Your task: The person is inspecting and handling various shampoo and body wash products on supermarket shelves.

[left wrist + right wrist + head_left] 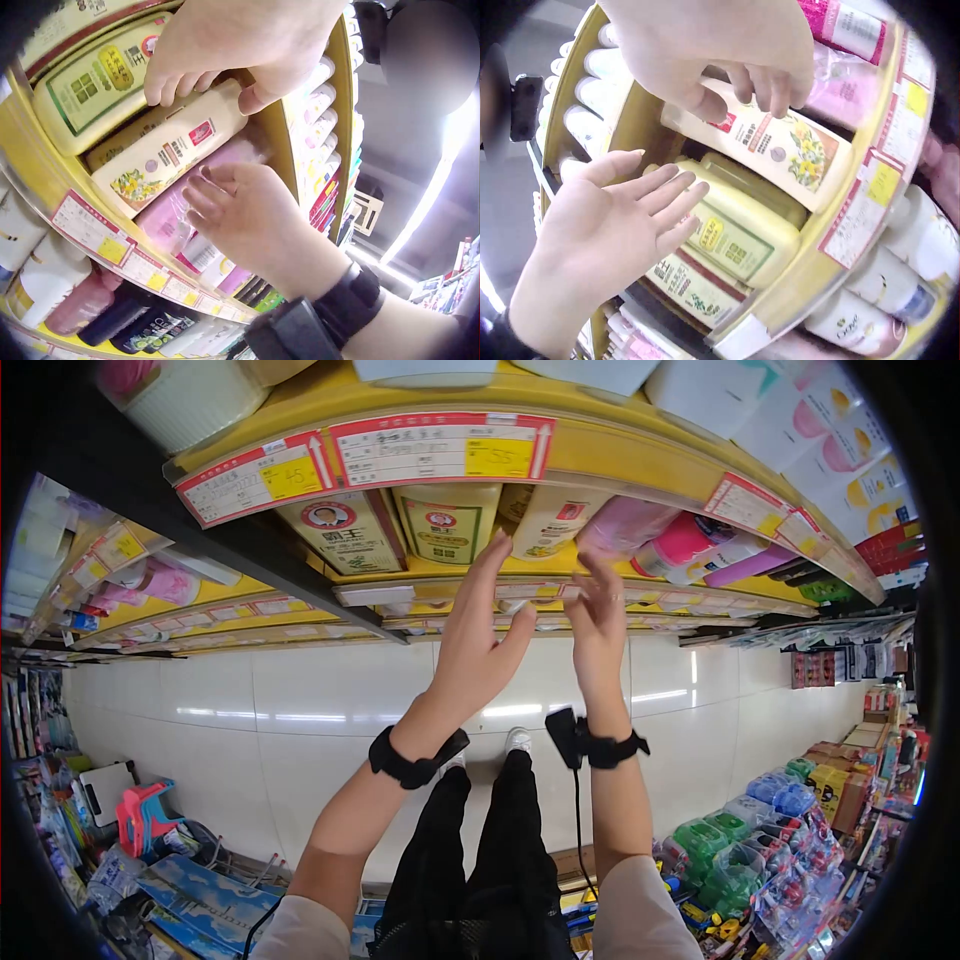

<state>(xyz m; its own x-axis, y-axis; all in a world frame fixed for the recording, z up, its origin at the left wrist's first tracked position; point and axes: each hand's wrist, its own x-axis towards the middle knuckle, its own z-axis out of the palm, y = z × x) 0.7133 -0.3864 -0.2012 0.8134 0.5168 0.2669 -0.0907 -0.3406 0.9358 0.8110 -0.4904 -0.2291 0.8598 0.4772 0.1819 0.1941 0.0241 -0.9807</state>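
Observation:
My left hand (470,645) is raised before the shelf with straight, spread fingers and nothing in its grasp. Beside it, my right hand (598,625) has loosely bent fingers and holds nothing. Closest to both is a cream shampoo bottle (169,154) with a yellow-flower label, standing on the shelf between the two hands. In the right wrist view, the right fingers overlap the upper part of this bottle (780,146). The left palm faces a pale yellow bottle (742,232) with a green-framed label. On the other side of the cream bottle lies a pink, plastic-wrapped pack (169,221).
A yellow shelf edge with price tags (440,448) runs above the bottles. A boxed bottle (345,535) stands at the left beside a dark shelf post (220,520). More bottles (855,322) fill the tier below. Packed drinks (725,850) stand on the floor behind, right.

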